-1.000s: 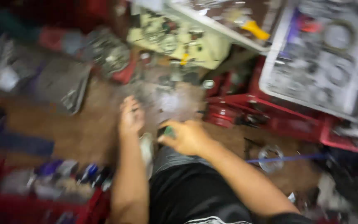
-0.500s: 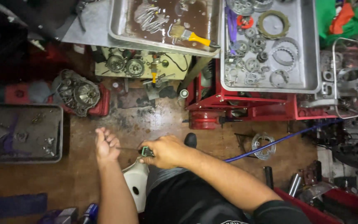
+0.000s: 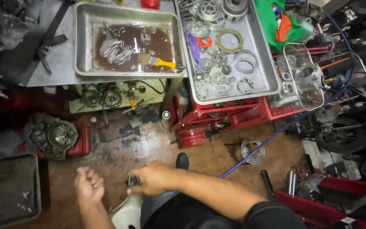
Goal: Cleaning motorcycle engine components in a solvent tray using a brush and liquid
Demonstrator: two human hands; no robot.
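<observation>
Cluttered workshop floor (image 3: 149,148), brown and oil-stained, fills the head view below a grey bench (image 3: 43,68). What the right hand (image 3: 155,178) holds is mostly hidden: only a small dark green end (image 3: 133,181) shows at its fingers, too small to name. That grip is closed tight around it. Just left of it, the left hand (image 3: 89,184) is curled loosely, apparently holding nothing. Far above both, a steel tray (image 3: 126,12) holds brown liquid and a yellow-handled brush (image 3: 157,62); up and right, a second tray (image 3: 259,80) carries gears.
</observation>
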